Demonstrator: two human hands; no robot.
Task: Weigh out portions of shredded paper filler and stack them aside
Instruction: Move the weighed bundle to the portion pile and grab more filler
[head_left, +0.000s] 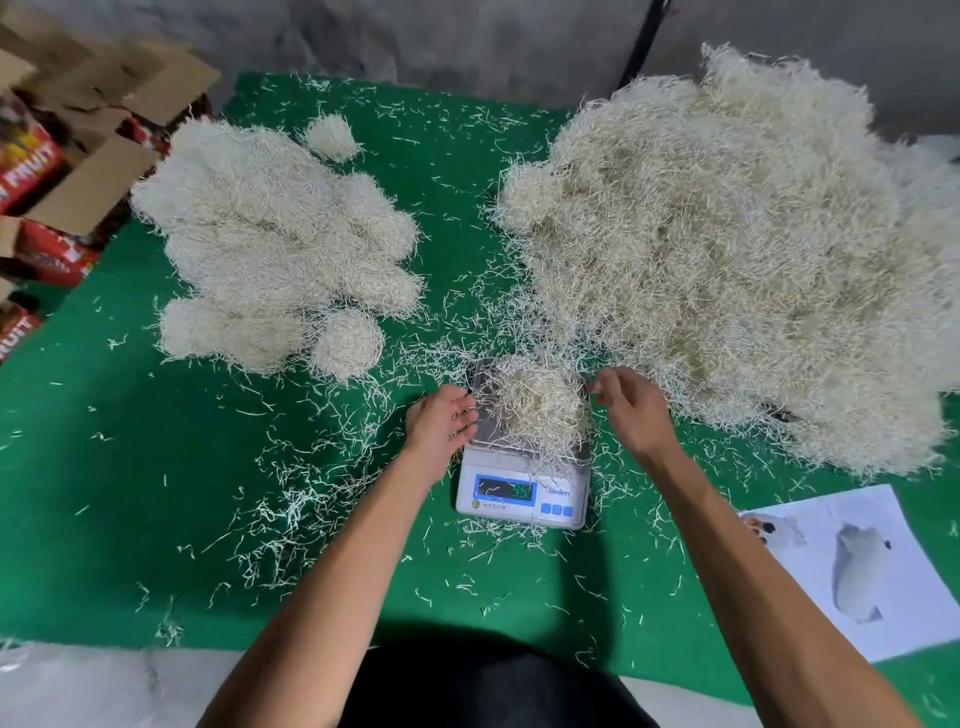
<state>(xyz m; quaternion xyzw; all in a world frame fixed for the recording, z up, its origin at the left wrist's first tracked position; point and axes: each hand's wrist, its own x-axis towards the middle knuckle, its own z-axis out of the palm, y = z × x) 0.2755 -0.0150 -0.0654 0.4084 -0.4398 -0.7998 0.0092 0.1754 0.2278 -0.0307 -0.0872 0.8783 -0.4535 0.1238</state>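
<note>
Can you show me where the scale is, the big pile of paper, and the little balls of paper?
scale (519, 493): head view, on its front panel by the display.
big pile (727, 260): head view, on its middle.
balls (280, 244): head view, on the cluster's middle.

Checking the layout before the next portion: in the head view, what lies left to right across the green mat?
Cardboard boxes → stacked portions → left hand → scale → right hand → big loose pile.
</note>
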